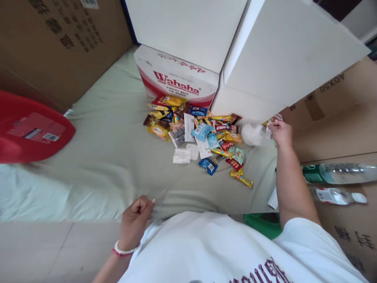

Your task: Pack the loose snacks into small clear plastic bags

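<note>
My left hand [137,218] rests by the near edge of the green sheet, fingers curled in and thumb sticking out, with nothing visible in it. Far to the right, my right hand [282,134] reaches out with its fingers pinched together. A crumpled white, see-through plastic bag [252,134] lies right beside those fingertips, and a small reddish, shiny wrapper [276,117] shows just behind them. Which of these the fingers grip is unclear. Left of the bag spreads a pile of wrapped snacks [220,127], with a light blue packet [202,131] on top and white paper squares [181,155] beside it.
A Wahaba-style printed water carton [179,76] and white boxes [282,59] stand behind the pile. A red plastic object [32,129] lies left, before a brown carton [59,43]. Plastic bottles [338,173] lie on cardboard at right. Something green [262,225] sits below the edge.
</note>
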Demonstrator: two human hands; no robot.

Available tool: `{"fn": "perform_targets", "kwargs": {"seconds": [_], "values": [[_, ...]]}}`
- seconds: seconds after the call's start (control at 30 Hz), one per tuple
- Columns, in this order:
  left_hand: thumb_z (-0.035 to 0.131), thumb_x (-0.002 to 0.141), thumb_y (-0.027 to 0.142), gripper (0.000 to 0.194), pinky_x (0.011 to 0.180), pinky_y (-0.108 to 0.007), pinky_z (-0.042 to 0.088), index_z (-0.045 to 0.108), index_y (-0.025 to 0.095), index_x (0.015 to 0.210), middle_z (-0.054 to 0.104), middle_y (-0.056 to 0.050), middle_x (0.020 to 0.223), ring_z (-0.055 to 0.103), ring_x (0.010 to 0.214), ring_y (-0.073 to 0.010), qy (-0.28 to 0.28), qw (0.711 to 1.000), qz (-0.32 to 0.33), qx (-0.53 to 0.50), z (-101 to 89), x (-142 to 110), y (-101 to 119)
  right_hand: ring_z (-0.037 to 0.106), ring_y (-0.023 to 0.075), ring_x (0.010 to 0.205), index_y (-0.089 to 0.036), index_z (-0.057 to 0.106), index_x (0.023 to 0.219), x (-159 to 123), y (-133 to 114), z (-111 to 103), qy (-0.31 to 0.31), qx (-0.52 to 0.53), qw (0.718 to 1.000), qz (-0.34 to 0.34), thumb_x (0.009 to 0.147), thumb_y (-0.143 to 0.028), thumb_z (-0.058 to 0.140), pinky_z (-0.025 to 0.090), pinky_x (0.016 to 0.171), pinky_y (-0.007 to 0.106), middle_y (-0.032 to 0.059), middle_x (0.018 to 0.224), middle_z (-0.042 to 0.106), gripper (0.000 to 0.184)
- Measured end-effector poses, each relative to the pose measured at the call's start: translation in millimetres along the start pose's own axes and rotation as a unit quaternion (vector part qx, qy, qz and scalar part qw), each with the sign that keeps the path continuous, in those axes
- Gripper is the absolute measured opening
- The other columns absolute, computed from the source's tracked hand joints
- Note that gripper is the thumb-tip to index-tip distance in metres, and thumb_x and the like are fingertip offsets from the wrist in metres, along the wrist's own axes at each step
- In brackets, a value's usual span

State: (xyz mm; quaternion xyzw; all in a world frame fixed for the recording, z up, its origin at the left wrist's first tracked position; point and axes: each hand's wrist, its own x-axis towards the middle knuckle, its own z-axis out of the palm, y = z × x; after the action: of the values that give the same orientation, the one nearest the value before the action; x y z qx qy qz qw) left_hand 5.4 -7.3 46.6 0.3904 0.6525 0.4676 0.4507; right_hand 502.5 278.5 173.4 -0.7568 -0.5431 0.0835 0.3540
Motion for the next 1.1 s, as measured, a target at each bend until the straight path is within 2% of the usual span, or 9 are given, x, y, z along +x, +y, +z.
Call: {"fn": "perform_targets", "kwargs": {"seconds": [0.1,0.17,0.3,0.43,0.63,0.8,0.9,1.0,1.1], "values": [[0.068,0.087,0.043,0.044,0.057,-0.025,0.035,0.037,0.022,0.064,0.04,0.004,0.065,0.038,0.061,-0.0121,-0.078,0.996,0.037,-0.03,10.2,9.1,16.2,0.05,0.0135,0.06,-0.02,0.059,0.101,-44.6,-20.5,-16.8,-0.024,0.147,0.989,0.02,0.088,-0.038,0.055,0.045,0.057,0.029,0.0063,0.083,0.062,0.022],[0.067,0.087,0.046,0.037,0.06,-0.025,0.039,0.046,0.021,0.069,0.048,0.003,0.07,0.044,0.065,-0.0121,-0.153,0.986,0.053,-0.035,27.1,17.4,33.5,0.053,0.0145,0.064,-0.024,0.058,0.105,-94.0,-41.0,-9.0,-0.07,0.223,0.972,0.016,0.084,-0.039,0.056,0.046,0.057,0.03,0.0071,0.09,0.063,0.026],[0.061,0.09,0.055,0.037,0.062,-0.025,0.045,0.061,0.018,0.087,0.058,0.0,0.077,0.053,0.069,-0.0132,-0.286,0.956,0.016,-0.07,72.8,32.7,61.7,0.056,0.0187,0.059,-0.027,0.062,0.09,-217.0,-79.9,44.3,-0.232,0.267,0.935,0.027,0.078,-0.047,0.069,0.046,0.05,0.032,0.0026,0.075,0.064,0.024],[0.07,0.082,0.057,0.041,0.062,-0.025,0.045,0.06,0.018,0.083,0.058,0.002,0.07,0.053,0.064,-0.0117,-0.26,0.95,-0.05,-0.163,98.3,39.6,55.7,0.055,0.0156,0.062,-0.025,0.065,0.086,-298.8,-102.2,86.7,-0.381,0.328,0.86,0.083,0.081,-0.046,0.074,0.047,0.058,0.028,-0.0015,0.071,0.062,0.024],[0.083,0.069,0.057,0.046,0.055,-0.024,0.039,0.059,0.018,0.073,0.056,0.005,0.058,0.048,0.052,-0.0091,-0.197,0.953,-0.115,-0.202,76.4,33.5,26.3,0.04,0.0094,0.054,-0.022,0.061,0.079,-292.9,-105.4,87.9,-0.384,0.426,0.792,0.207,0.068,-0.045,0.087,0.033,0.047,0.021,-0.0043,0.067,0.051,0.036],[0.082,0.071,0.058,0.047,0.057,-0.024,0.038,0.058,0.018,0.071,0.054,0.005,0.058,0.047,0.054,-0.0092,-0.155,0.949,-0.11,-0.25,51.2,33.9,21.7,0.031,0.0079,0.052,-0.025,0.06,0.089,-266.0,-105.4,87.7,-0.34,0.479,0.776,0.229,0.07,-0.047,0.086,0.027,0.043,0.019,-0.0059,0.068,0.045,0.038],[0.075,0.079,0.059,0.043,0.063,-0.025,0.041,0.063,0.018,0.075,0.058,0.002,0.065,0.051,0.062,-0.0113,-0.157,0.959,-0.058,-0.23,37.9,36.0,25.9,0.035,0.0083,0.055,-0.024,0.062,0.09,-261.0,-102.5,87.8,-0.314,0.448,0.817,0.18,0.074,-0.047,0.085,0.029,0.045,0.019,-0.0043,0.071,0.049,0.036],[0.067,0.089,0.05,0.035,0.069,-0.026,0.041,0.067,0.017,0.075,0.061,0.0,0.069,0.053,0.068,-0.0127,-0.188,0.975,0.031,-0.117,32.3,36.0,35.9,0.037,0.0089,0.053,-0.022,0.065,0.09,-271.4,-105.6,84.9,-0.302,0.368,0.87,0.132,0.083,-0.05,0.078,0.028,0.044,0.022,-0.0033,0.069,0.051,0.032],[0.066,0.09,0.037,0.026,0.07,-0.026,0.04,0.067,0.019,0.072,0.06,0.001,0.068,0.053,0.067,-0.0123,-0.18,0.976,0.119,-0.018,38.4,33.9,46.4,0.05,0.0125,0.062,-0.022,0.068,0.097,-291.3,-121.2,86.7,-0.407,0.329,0.849,0.077,0.085,-0.054,0.074,0.037,0.047,0.023,0.0013,0.081,0.061,0.035]]}}
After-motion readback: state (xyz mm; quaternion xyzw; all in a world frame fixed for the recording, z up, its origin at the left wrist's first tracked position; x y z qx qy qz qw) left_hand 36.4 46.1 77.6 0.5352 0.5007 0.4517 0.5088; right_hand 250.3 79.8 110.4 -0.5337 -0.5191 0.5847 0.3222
